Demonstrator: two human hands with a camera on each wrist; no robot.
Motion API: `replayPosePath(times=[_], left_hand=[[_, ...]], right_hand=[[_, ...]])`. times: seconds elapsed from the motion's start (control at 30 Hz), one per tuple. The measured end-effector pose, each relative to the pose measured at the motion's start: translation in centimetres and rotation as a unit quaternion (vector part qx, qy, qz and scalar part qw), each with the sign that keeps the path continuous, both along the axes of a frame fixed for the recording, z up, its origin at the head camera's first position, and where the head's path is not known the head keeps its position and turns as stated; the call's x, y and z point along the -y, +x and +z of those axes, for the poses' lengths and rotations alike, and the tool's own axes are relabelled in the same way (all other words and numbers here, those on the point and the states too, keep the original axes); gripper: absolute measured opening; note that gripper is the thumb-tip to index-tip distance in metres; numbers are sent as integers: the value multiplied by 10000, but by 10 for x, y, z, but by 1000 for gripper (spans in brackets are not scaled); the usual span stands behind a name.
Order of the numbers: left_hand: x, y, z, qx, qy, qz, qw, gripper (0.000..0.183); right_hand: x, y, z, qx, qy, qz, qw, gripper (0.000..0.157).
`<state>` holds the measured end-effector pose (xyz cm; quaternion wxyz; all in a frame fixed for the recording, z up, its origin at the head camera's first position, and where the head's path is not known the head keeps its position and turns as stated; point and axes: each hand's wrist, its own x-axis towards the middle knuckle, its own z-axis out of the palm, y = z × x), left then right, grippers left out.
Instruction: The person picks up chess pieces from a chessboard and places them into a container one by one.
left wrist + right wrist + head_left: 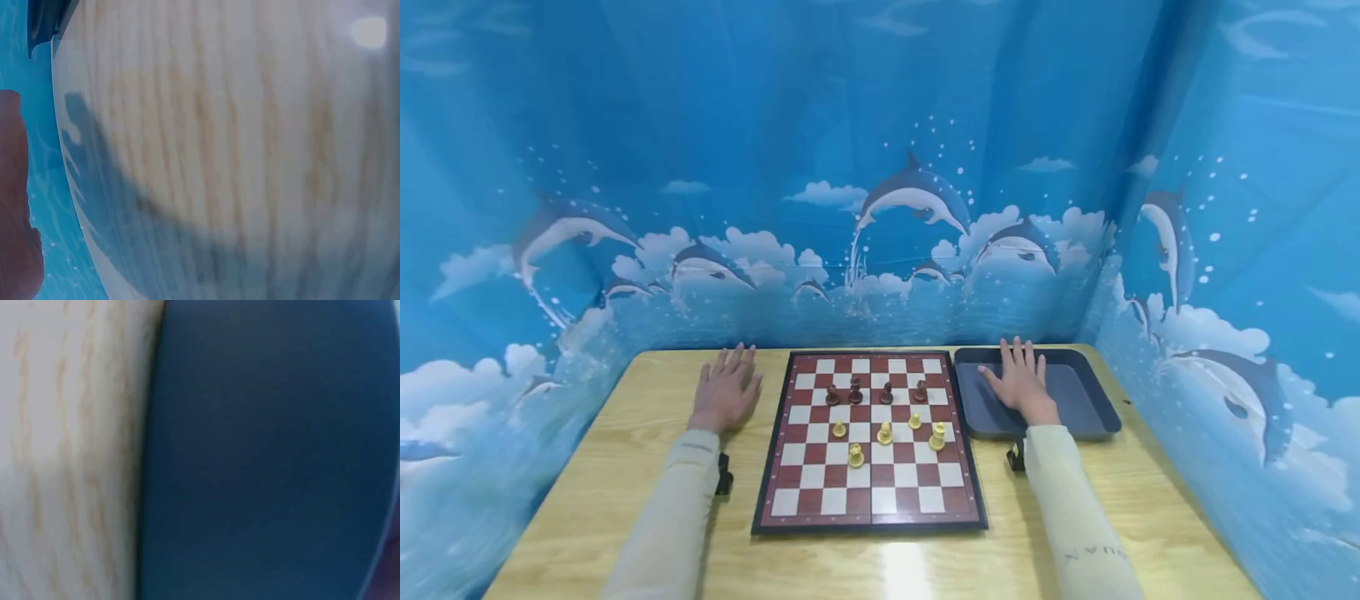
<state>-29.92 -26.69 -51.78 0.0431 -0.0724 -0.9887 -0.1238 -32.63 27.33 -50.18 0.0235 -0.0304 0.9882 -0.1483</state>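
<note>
My left hand (pixel 726 390) is spread with straight fingers over the table's far left part, left of a chessboard (pixel 812 525); it holds nothing. Part of that hand (pixel 15 206) shows at the left edge of the left wrist view, its shadow falling on the wood. Fingers fanned out, my right hand (pixel 1021 379) is over a dark grey tray (pixel 1078 392), grasping nothing. The tray's side (pixel 269 450) fills most of the right wrist view. Several dark chess pieces (pixel 856 390) stand on the board's far half, with several pale yellow pieces (pixel 885 432) nearer me.
The light wooden table (pixel 617 475) carries the board in its middle and the tray at its far right, close beside the board's right edge. A blue curtain (pixel 760 167) printed with dolphins hangs behind the table and along both sides.
</note>
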Motion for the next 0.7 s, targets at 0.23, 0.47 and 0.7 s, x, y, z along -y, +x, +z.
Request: replayPosePath(times=[0.23, 0.47, 0.7], left_hand=[[-2, 3, 4, -83, 56, -467, 9989, 65], [-7, 16, 14, -373, 346, -1034, 9933, 61], [-20, 29, 16, -694, 346, -1658, 9831, 60]], right_hand=[[2, 9, 12, 11, -90, -13, 10000, 85], [17, 18, 29, 107, -311, 389, 9987, 69], [30, 34, 47, 936, -883, 931, 9873, 57]])
